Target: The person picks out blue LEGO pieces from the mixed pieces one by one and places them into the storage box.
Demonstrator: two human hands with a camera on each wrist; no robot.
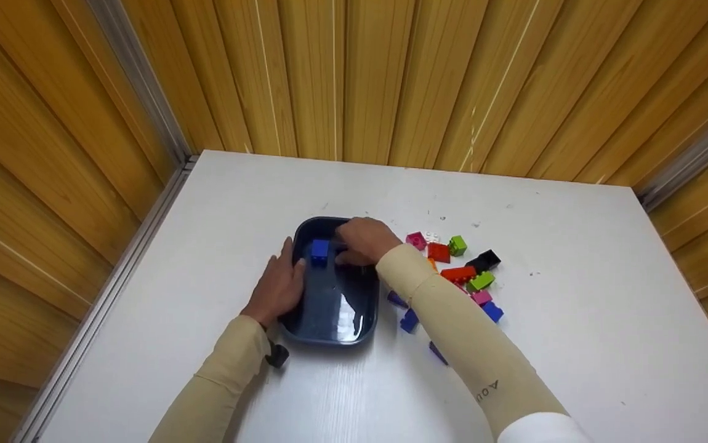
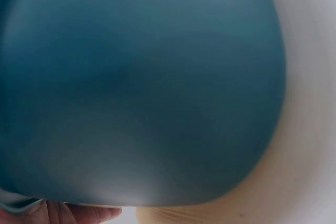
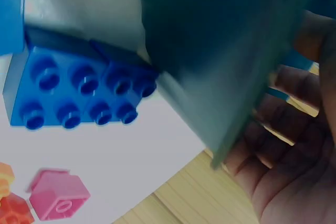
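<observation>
The left hand (image 1: 280, 284) lies flat against the left rim of the dark blue tray (image 1: 335, 320), fingers straight along its wall — a steadying press, it seems, so the tray does not slide on the white worktop (image 1: 575, 320). The right hand (image 1: 363, 241) reaches in over the tray's far end, fingers curled down beside the blue brick (image 1: 319, 251), which sits inside the tray near its far left corner. Whether those fingers pinch the brick or only touch it, I cannot tell (the knuckles hide the tips).

Just right of the tray lies the loose pile — a pink brick (image 1: 416, 240), a red brick (image 1: 438, 251), a green brick (image 1: 457, 245), a black brick (image 1: 484, 261) and more, scattered within easy reach of the right arm. The left wrist view shows only blurred tray wall (image 2: 142, 87); the right wrist view catches a blue studded block (image 3: 79, 95) beside the tray edge.
</observation>
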